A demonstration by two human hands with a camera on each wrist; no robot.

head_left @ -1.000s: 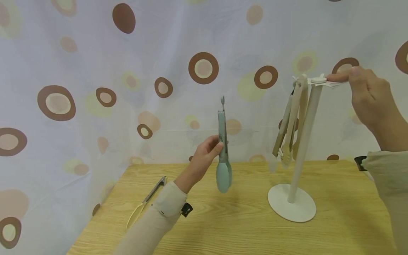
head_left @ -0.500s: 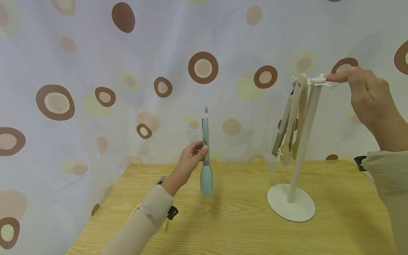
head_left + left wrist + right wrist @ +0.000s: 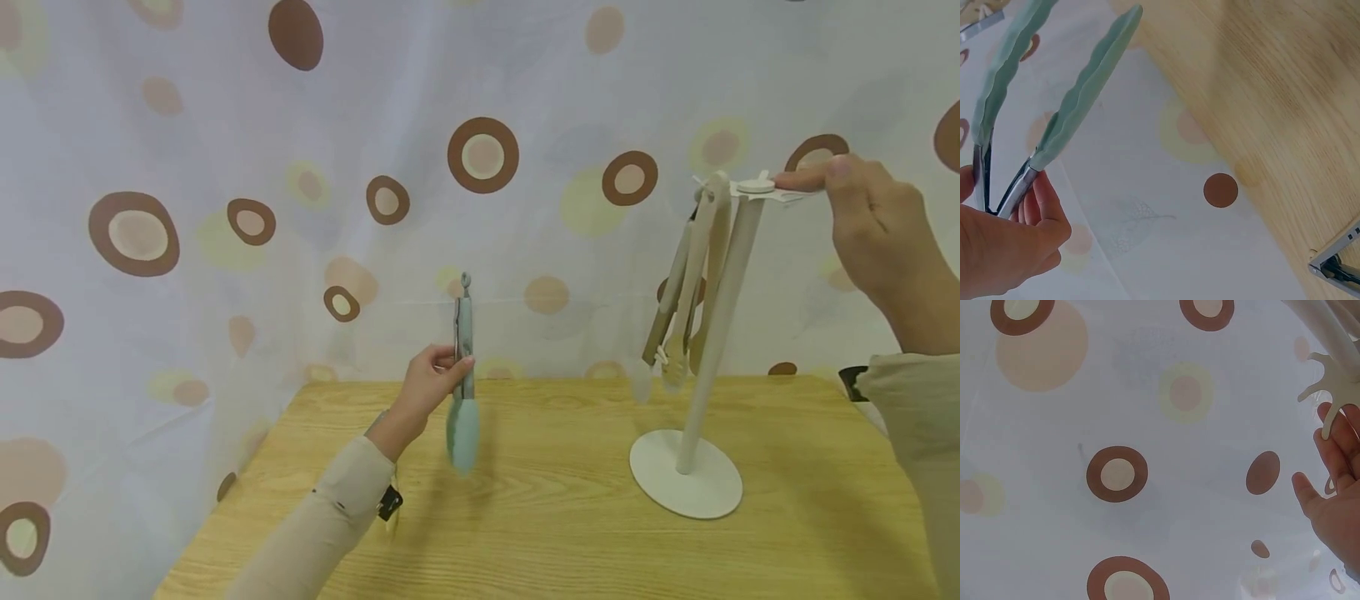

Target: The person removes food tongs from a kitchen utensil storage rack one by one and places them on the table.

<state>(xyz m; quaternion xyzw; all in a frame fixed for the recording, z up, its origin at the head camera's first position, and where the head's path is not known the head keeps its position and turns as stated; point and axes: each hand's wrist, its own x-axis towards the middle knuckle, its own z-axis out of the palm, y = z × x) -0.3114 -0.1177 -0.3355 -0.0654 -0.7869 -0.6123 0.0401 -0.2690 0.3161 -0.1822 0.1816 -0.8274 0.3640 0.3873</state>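
My left hand (image 3: 433, 383) grips a pair of tongs (image 3: 464, 437) with pale teal heads, held upright above the table with the heads down. In the left wrist view the two teal arms of the tongs (image 3: 1082, 103) spread apart in a V. At the right, my right hand (image 3: 881, 225) touches the hooked top of a white utensil stand (image 3: 756, 187) with an outstretched finger. The right wrist view shows its fingers (image 3: 1335, 450) against one of the hooks, the thumb apart. Several utensils (image 3: 686, 292) hang from the stand's left side.
The stand's round base (image 3: 686, 492) rests on the wooden table (image 3: 555, 517). Another metal tool (image 3: 1332, 262), hinged at one end, lies on the table, mostly hidden behind my left forearm in the head view. A spotted curtain (image 3: 555, 83) hangs behind the table.
My left hand has carried the teal tongs leftward and slightly down, away from the stand, and the tongs have turned a little. My right hand has stayed at the stand's top.
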